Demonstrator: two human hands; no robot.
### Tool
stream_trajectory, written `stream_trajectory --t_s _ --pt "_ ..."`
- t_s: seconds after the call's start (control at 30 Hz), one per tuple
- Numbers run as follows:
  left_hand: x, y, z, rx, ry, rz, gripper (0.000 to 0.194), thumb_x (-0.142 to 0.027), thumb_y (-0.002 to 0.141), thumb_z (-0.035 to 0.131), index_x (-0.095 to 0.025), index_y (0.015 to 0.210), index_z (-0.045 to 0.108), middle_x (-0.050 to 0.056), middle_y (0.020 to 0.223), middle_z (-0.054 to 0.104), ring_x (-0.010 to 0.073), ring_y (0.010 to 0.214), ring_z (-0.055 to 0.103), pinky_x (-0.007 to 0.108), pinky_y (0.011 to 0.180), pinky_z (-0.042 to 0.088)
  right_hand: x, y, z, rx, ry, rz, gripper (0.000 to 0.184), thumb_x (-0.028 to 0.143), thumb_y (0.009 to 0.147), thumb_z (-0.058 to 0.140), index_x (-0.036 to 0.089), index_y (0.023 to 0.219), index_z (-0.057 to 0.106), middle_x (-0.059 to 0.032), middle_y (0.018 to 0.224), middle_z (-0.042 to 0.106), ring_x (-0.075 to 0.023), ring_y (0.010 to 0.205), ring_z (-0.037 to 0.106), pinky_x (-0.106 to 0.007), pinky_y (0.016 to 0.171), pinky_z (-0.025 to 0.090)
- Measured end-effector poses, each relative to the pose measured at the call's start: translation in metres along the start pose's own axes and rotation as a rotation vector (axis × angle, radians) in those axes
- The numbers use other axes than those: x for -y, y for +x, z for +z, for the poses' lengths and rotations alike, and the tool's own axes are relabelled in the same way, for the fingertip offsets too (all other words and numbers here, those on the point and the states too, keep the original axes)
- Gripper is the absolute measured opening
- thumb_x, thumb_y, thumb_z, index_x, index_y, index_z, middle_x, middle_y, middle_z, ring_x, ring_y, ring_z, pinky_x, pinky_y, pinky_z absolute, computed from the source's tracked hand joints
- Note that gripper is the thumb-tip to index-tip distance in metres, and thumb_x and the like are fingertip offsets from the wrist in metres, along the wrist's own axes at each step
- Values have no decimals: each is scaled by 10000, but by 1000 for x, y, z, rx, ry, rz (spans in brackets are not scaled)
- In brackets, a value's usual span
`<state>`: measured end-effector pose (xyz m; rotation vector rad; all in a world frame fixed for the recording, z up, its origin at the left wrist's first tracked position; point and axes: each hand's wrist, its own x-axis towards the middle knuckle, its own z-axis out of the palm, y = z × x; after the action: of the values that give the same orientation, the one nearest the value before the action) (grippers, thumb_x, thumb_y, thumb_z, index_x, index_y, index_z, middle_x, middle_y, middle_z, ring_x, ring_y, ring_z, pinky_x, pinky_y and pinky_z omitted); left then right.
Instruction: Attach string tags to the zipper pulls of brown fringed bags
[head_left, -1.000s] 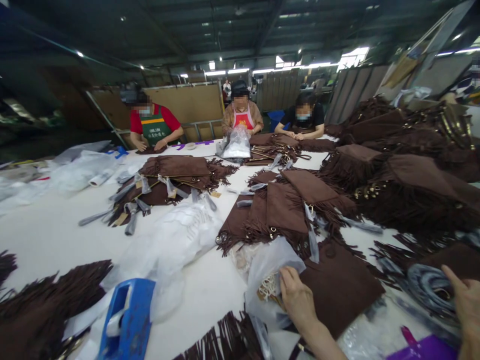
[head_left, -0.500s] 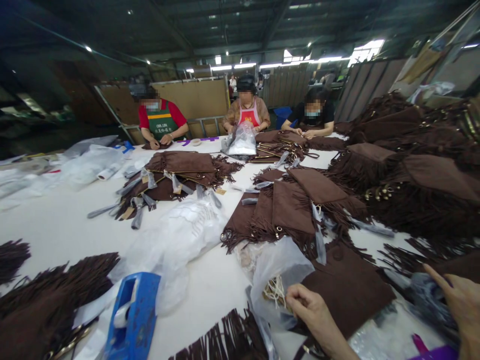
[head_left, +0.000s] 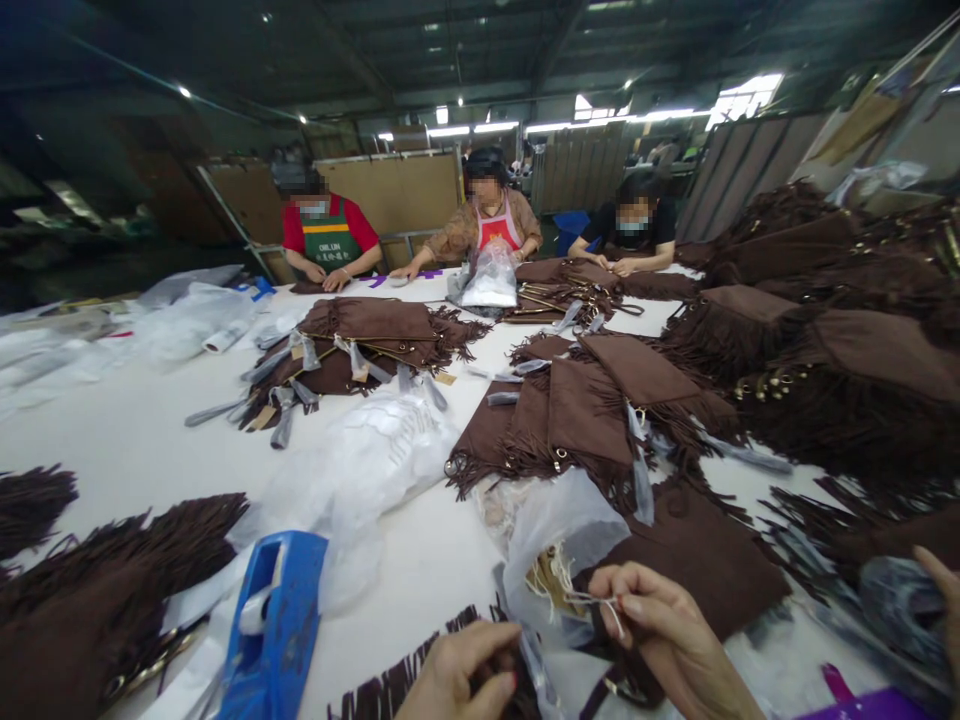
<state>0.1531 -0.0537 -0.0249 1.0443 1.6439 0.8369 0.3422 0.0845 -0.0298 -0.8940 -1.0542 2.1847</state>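
Observation:
My right hand [head_left: 660,625] pinches thin white strings [head_left: 600,600] between thumb and fingertips. The strings trail from a clear plastic bag [head_left: 551,515] holding tan tags [head_left: 551,575]. My left hand [head_left: 465,675] hovers over dark brown fringe [head_left: 405,675] at the bottom edge, fingers loosely curled and thumb apart, with nothing visible between them. Just behind my right hand lies a brown suede-like pouch [head_left: 697,560]. More brown fringed pouches [head_left: 589,415] with gold rings and plastic-wrapped straps are heaped beyond the bag.
A blue tape dispenser [head_left: 274,620] stands front left near crumpled plastic bags [head_left: 360,470]. Another person's hand [head_left: 941,580] shows at the right edge. Large stacks of brown pouches [head_left: 885,350] rise at right. Three people sit across the white table [head_left: 150,420].
My left hand has come into view at the bottom. My right hand has drawn white strings out of the bag. The hand at the right edge has moved mostly out of view.

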Motion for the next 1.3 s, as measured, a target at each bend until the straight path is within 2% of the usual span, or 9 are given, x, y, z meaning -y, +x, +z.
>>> stream_trajectory --t_s 0.17,0.33,0.5,0.63,0.73,0.9,1.0,1.17,1.3 --pt "-22 20 23 20 -45 172 587 -43 624 470 -142 1202 497 90 1058 593 117 729 571 194 628 443 4 -6 23 95 24 43 180 318 619 683 158 620 601 -24 730 599 -77 488 451 -229 481 321" --pt "-36 23 37 -25 -172 157 165 -190 733 488 -119 811 615 33 689 623 113 600 555 206 587 430 -2 -7 35 169 -74 13 213 354 653 680 148 647 625 -20 688 595 -62 455 461 -214 459 320" --pt "-25 22 37 -55 -580 -71 326 -472 703 550 -149 739 526 6 581 587 98 435 532 191 445 381 -20 2 36 -7 -84 49 329 447 736 582 177 923 603 -16 755 637 -25 369 403 -188 395 277" --pt "-25 21 26 -223 -490 28 294 -438 676 581 -144 669 573 7 644 560 79 477 480 195 469 367 -36 0 48 63 -44 224 453 462 721 583 149 1045 540 -15 587 626 -99 407 514 -201 407 327" --pt "-28 21 17 -331 -420 79 208 -335 650 607 -143 576 573 0 643 520 102 597 473 206 578 384 -43 -2 55 94 -84 192 407 457 699 611 148 961 579 16 551 585 -99 457 531 -210 468 359" --pt "-25 20 12 -304 -584 -135 243 -355 591 643 -137 654 554 -52 489 472 59 445 353 187 463 265 -38 -1 53 81 -312 88 305 458 723 589 157 680 589 71 488 440 -60 441 417 -198 464 305" --pt "-22 20 15 -345 -601 -146 267 -379 578 645 -145 649 537 -65 447 450 56 416 347 186 450 247 -36 -1 51 91 -356 107 303 464 729 577 165 681 572 67 505 462 -64 442 425 -200 458 296" --pt "-20 19 20 -313 -545 -129 261 -375 590 628 -143 643 519 -46 518 489 65 466 391 189 479 285 -40 -3 53 94 -213 138 356 457 697 617 167 899 568 12 652 598 -86 486 520 -205 466 348" --pt "-13 14 22 -223 -395 -134 252 -401 668 546 -156 695 494 -53 540 468 76 483 400 203 499 319 -41 -5 50 26 -318 107 313 459 676 632 150 700 589 43 537 526 -75 454 479 -206 465 350"
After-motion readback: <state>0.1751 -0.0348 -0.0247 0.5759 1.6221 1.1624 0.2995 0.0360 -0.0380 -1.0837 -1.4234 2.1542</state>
